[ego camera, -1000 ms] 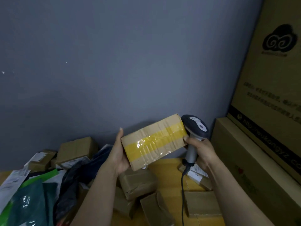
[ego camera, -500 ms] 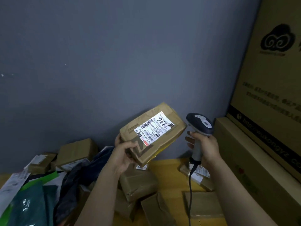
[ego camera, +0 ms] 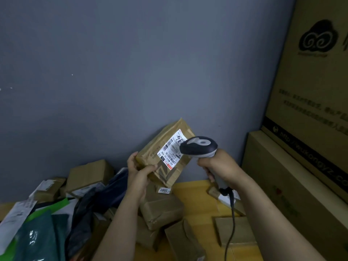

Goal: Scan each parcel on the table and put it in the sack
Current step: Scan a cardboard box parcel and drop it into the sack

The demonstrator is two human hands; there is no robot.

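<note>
Left hand gripping parcel, right hand scanner, boxes heaped below

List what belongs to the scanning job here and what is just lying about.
Job: held parcel, in left hand; scanner, in right hand; loose parcels on the table.
Lying about: stacked big cartons at right; grey wall.
</note>
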